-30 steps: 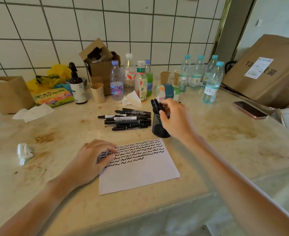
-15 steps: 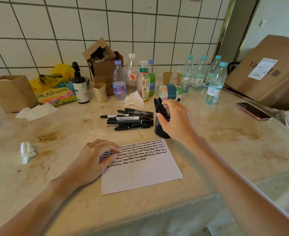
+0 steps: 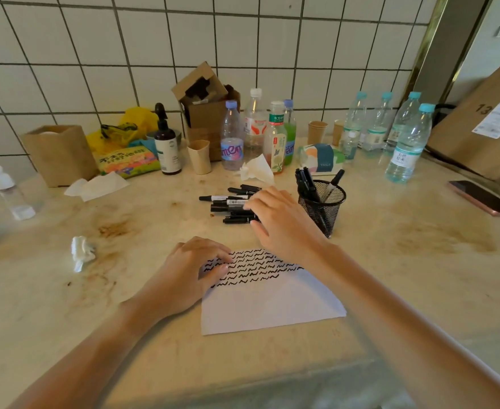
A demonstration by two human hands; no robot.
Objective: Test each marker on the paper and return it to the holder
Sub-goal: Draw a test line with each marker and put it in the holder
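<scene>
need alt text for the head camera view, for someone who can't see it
A person's right hand reaches over a pile of black markers on a stained counter, while the left hand rests on a sheet of paper covered in rows of black squiggles. A mesh holder with several markers stands just right of the pile.

Soft, even, warm-tinted light fills the scene; shadows under the hands and beside the holder are faint. Pale glare sits on the counter at the right. Wide-angle distortion bends the wall tiles and stretches the forearms at the edges. Focus is slightly soft throughout.
</scene>
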